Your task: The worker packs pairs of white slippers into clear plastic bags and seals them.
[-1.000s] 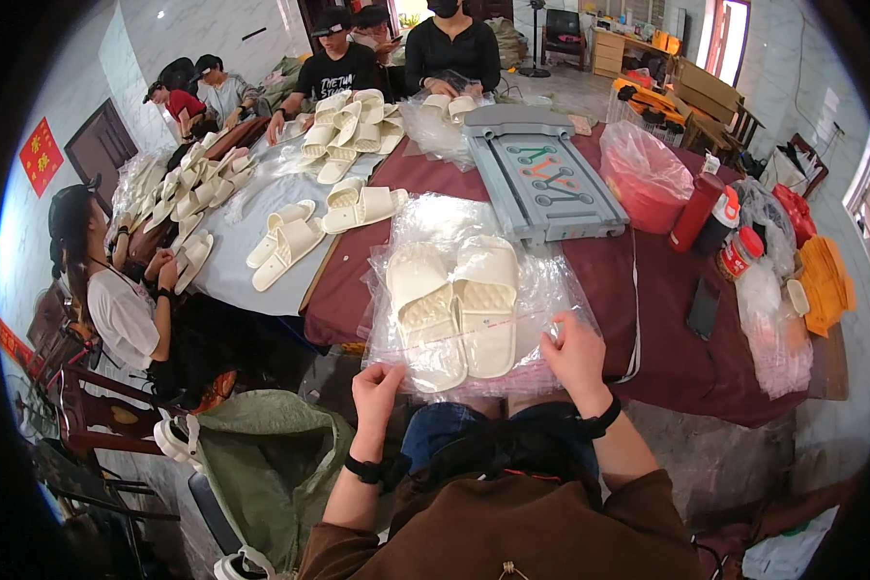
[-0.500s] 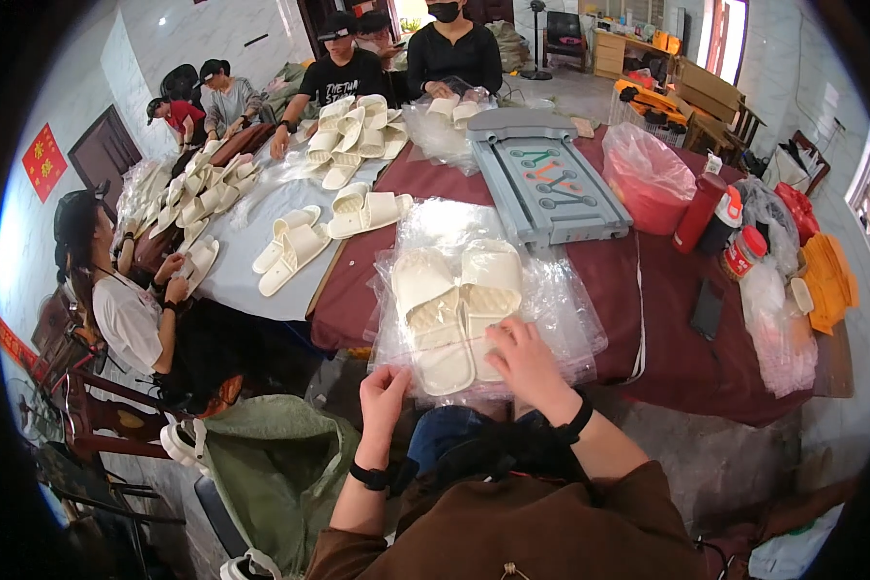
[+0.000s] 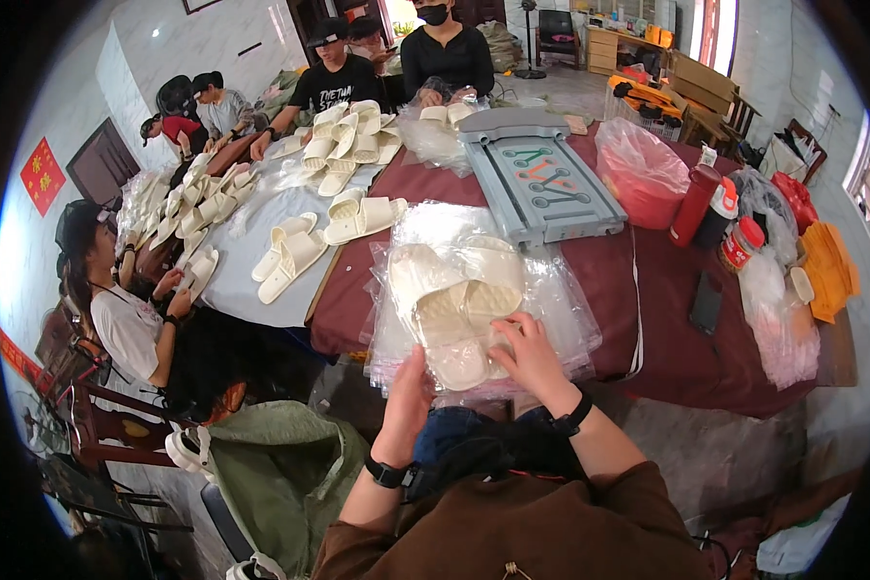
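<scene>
A pair of cream slippers point(image 3: 457, 362) lies in a clear plastic bag point(image 3: 382, 333) in front of me, on a stack of similar clear bags. My left hand point(image 3: 403, 411) stands on edge at the left heel end, its fingers stretched out and close together against the bag. On the right heel, the bent fingers of my right hand point(image 3: 532, 358) hold the bag's film, with thumb and index finger somewhat apart. The film wrinkles and glares over the straps. My left fingertips are partly hidden behind the hand's edge.
Beyond the bags lies a grey folding plastic board point(image 3: 541, 179). Loose slippers point(image 3: 295, 256) and a slipper pile point(image 3: 348, 140) are at left. A bag-lined red bucket point(image 3: 638, 184), bottles point(image 3: 696, 203) and a phone point(image 3: 707, 304) stand or lie right. Several people work around the table.
My left hand has gone from a pinch near the bag's lower edge to stretched fingers, farther right and up against the slipper. My right hand has barely shifted.
</scene>
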